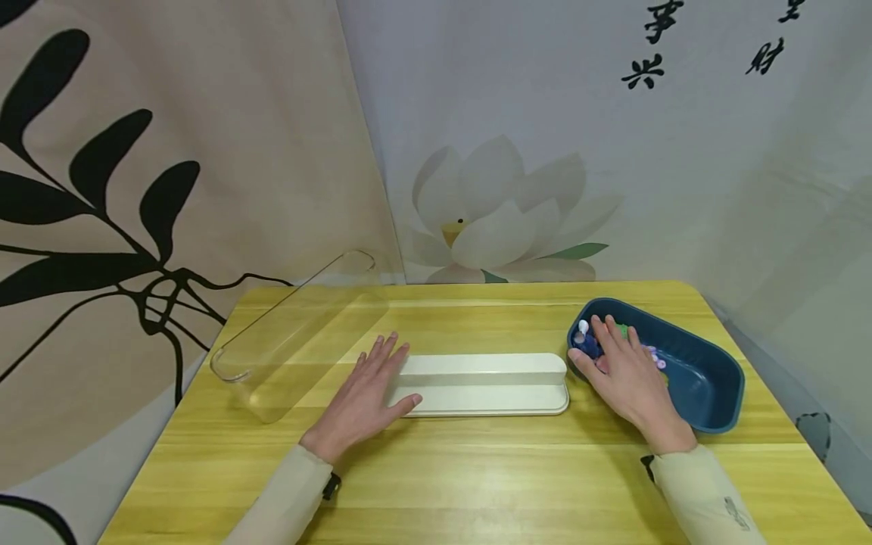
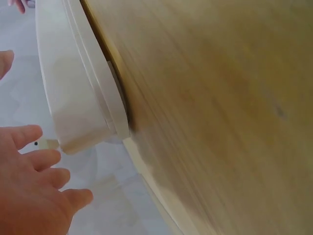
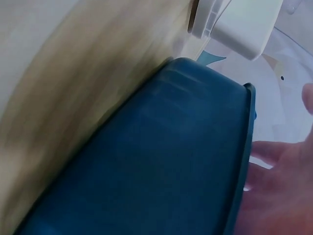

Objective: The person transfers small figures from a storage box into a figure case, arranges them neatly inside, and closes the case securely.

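My left hand [image 1: 368, 397], fingers straight and spread, hovers by the left end of a long white plastic base [image 1: 487, 386] with a raised ledge along its back. The left wrist view shows that hand [image 2: 34, 191] beside the end of the base, holding nothing. My right hand [image 1: 630, 378] reaches over a dark blue plastic tub [image 1: 708, 386], its fingers extended above several small colourful things [image 1: 587, 342] at the left end. Among these are dark blue, white, green and purple pieces, partly hidden by the hand. In the right wrist view the tub's outer wall [image 3: 146, 147] hides the contents.
A clear, long plastic cover [image 1: 300, 348] lies tilted on the left of the wooden table [image 1: 477, 477]. Printed cloth curtains [image 1: 272, 113] hang behind the table and along its sides.
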